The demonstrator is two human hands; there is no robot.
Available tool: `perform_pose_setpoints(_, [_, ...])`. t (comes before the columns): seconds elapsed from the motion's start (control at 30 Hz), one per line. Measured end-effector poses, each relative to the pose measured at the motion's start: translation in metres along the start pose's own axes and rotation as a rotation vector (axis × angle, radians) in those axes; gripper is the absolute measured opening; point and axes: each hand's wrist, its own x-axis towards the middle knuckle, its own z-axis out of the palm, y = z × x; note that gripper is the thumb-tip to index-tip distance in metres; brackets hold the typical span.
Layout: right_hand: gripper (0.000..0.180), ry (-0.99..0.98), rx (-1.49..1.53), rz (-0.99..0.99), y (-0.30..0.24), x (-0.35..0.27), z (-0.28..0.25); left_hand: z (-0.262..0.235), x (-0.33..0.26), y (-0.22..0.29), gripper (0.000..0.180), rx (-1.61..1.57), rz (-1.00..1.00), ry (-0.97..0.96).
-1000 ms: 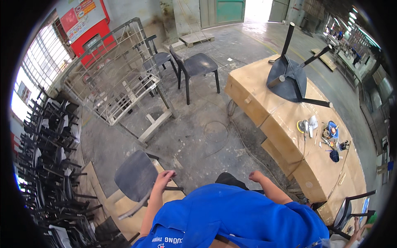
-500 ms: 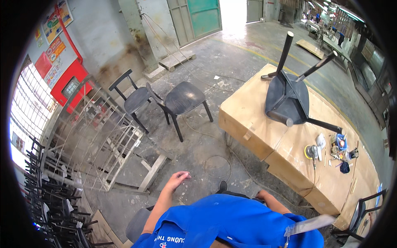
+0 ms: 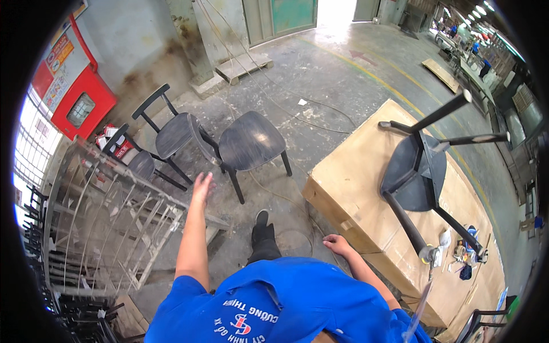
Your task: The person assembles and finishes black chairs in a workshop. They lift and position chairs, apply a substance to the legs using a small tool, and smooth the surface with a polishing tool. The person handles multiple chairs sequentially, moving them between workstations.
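My left hand (image 3: 203,186) reaches forward with its fingers apart and holds nothing. It is nearest to a black wooden chair (image 3: 251,142) that stands upright on the floor, with a gap between them. Just left of that chair is a second black chair (image 3: 175,136), and a third (image 3: 141,165) shows partly behind a metal rack. Low beside the table, my right hand (image 3: 336,244) has its fingers curled in, with nothing visible in them. On the board-covered table (image 3: 349,174) another black chair (image 3: 417,177) lies upside down, legs in the air.
A wire-frame metal rack (image 3: 117,223) stands at the left. Small tools and containers (image 3: 464,254) lie on the table's near right part. A low wooden platform (image 3: 245,67) sits by the wall, and cables (image 3: 309,121) trail over the floor. A red cabinet (image 3: 83,108) is at the far left.
My left hand has moved forward and left, toward the chairs, and its fingers have spread. My right hand has come out from my waist. The view has shifted, and one foot is farther forward.
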Motion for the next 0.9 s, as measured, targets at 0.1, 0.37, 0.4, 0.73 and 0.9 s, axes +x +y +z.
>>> perform_pose_setpoints(0.1, [0.029, 0.038, 0.129, 0.083, -0.031, 0.037, -0.009, -0.015, 0.114, 0.013, 0.097, -0.03, -0.056, 0.099])
perform_pose_setpoints(0.37, [0.032, 0.011, 0.291, 0.288, -0.162, 0.163, -0.026, -0.04, 0.337, -0.011, 0.08, 0.045, -0.209, 0.2])
perform_pose_setpoints(0.4, [0.033, -0.04, 0.275, 0.282, -0.181, 0.184, -0.024, -0.044, 0.342, -0.011, 0.073, -0.05, -0.269, 0.143])
perform_pose_setpoints(0.73, [0.064, -0.234, -0.026, -0.152, -0.416, 0.452, 0.008, 0.088, 0.292, 0.054, 0.071, -0.26, -0.025, 0.084])
perform_pose_setpoints(0.9, [0.061, -0.059, -0.238, -0.212, -0.483, 0.538, 0.022, 0.196, 0.25, 0.084, 0.09, -0.191, 0.146, 0.031])
